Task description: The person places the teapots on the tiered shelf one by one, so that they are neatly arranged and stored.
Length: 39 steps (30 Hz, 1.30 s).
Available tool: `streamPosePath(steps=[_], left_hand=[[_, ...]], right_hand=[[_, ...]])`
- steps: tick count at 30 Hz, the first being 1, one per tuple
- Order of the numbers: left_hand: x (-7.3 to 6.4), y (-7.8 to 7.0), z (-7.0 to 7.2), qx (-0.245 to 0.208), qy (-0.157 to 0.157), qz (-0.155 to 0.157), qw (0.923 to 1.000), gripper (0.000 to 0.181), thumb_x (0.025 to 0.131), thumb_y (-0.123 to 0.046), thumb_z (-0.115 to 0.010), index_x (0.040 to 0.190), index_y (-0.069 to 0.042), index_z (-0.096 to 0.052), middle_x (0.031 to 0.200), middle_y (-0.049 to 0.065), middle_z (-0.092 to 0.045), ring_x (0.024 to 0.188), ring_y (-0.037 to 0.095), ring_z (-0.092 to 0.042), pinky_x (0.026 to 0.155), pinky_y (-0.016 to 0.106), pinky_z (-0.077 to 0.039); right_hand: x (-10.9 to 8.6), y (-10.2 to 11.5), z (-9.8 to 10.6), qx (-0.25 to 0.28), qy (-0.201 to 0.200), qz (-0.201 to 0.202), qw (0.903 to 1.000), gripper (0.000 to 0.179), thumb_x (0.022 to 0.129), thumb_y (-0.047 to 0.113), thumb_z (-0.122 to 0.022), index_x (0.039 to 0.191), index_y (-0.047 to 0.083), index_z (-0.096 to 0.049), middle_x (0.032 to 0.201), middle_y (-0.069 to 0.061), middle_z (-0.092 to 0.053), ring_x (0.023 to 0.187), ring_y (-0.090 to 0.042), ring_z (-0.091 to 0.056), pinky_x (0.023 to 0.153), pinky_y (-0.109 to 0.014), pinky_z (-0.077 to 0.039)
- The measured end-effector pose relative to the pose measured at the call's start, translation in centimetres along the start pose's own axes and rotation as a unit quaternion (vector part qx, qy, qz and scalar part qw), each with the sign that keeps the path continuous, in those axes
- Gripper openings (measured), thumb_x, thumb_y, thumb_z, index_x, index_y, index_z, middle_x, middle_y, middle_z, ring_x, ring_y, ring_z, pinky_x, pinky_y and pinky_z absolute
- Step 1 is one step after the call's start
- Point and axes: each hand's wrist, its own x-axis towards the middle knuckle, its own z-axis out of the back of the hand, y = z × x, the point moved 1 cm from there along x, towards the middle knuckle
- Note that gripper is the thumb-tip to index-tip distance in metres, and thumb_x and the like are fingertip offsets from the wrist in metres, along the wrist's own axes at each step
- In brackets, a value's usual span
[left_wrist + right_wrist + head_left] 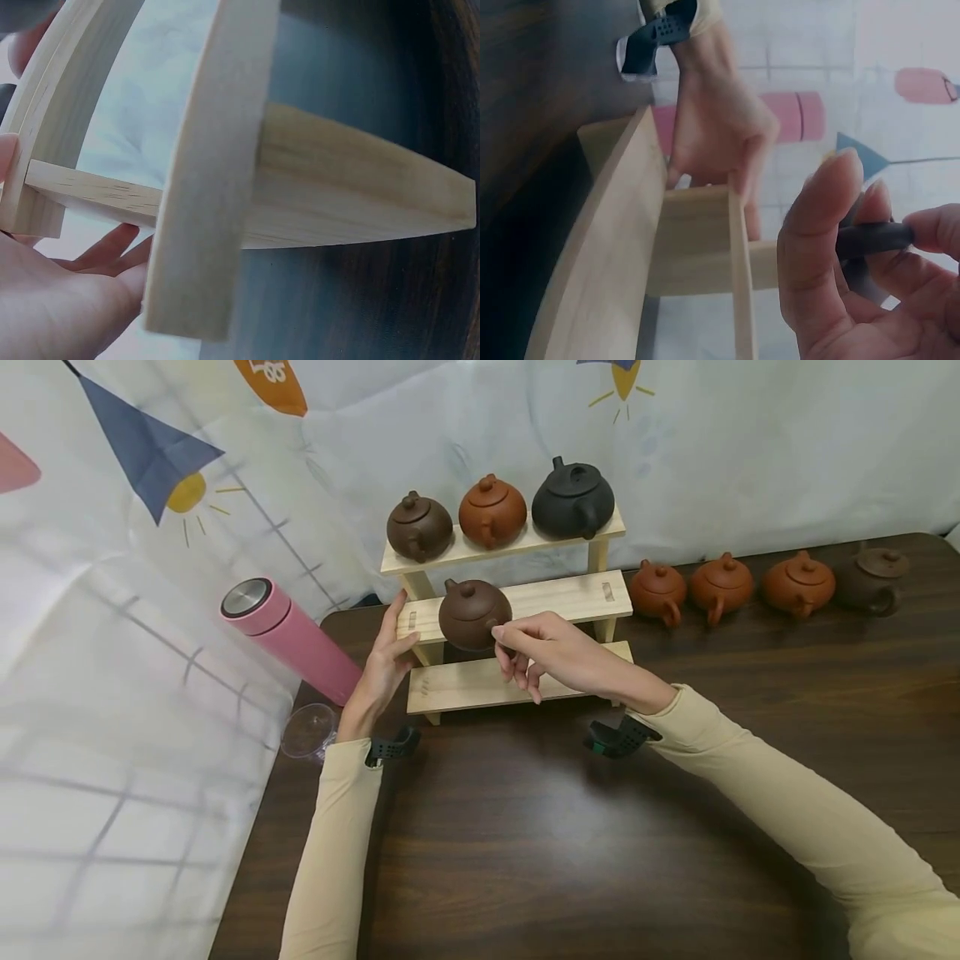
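Observation:
A dark brown teapot is at the left part of the middle board of a three-tier wooden stand. My right hand pinches its handle between thumb and fingers, with the other fingers loosely bent. At the stand's left end, my left hand holds the middle board, thumb at the front edge and fingers reaching behind. In the left wrist view, part of that hand shows beside the pale wood. On the top board stand a brown teapot, an orange-brown teapot and a black teapot.
Right of the stand, three reddish teapots and a dark brown teapot line the table's back edge. A pink thermos and a clear glass cup are left of my left hand. A white patterned curtain hangs behind.

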Motion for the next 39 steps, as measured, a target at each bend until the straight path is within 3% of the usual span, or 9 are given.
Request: streamPosePath(steps=[12, 21, 30, 39], left_hand=[[0.0, 0.1, -0.1, 0.000, 0.001, -0.002, 1.0000, 0.076, 0.106, -0.011, -0.038, 0.170, -0.021, 0.002, 0.172, 0.007, 0.003, 0.150, 0.029, -0.014, 0.117, 0.070, -0.010], [0.1, 0.0, -0.1, 0.005, 0.001, -0.003, 1.0000, 0.075, 0.106, -0.011, -0.038, 0.170, -0.020, 0.001, 0.171, 0.009, -0.002, 0.149, 0.031, -0.020, 0.118, 0.067, -0.013], [0.0, -0.1, 0.0, 0.015, -0.002, -0.002, 0.9999, 0.076, 0.105, -0.013, -0.038, 0.170, -0.021, 0.002, 0.173, 0.007, 0.001, 0.154, 0.029, -0.012, 0.119, 0.070, -0.009], [-0.2, 0.0, 0.2, 0.031, -0.002, -0.003, 0.9995, 0.075, 0.106, -0.017, -0.036, 0.170, -0.022, 0.003, 0.174, 0.000, 0.011, 0.158, 0.023, 0.003, 0.118, 0.072, -0.006]], right_hand=[[2.7, -0.9, -0.4, -0.001, -0.010, -0.008, 0.9999, 0.045, 0.115, 0.026, -0.042, 0.087, -0.004, -0.061, 0.089, -0.026, -0.063, 0.065, -0.022, -0.055, 0.055, -0.035, -0.053], [4.0, -1.4, -2.0, -0.030, -0.020, -0.002, 0.9994, 0.043, 0.114, 0.025, -0.043, 0.087, 0.000, -0.063, 0.090, -0.022, -0.069, 0.072, -0.039, -0.063, 0.059, -0.036, -0.057], [4.7, -1.5, -3.4, -0.026, -0.032, 0.000, 0.9991, 0.042, 0.115, 0.028, -0.043, 0.092, -0.001, -0.064, 0.088, -0.011, -0.068, 0.063, -0.020, -0.059, 0.054, -0.030, -0.051], [5.7, -1.9, -4.1, -0.037, -0.034, 0.009, 0.9987, 0.040, 0.114, 0.029, -0.044, 0.096, 0.000, -0.066, 0.086, -0.007, -0.068, 0.061, -0.016, -0.057, 0.055, -0.031, -0.046]])
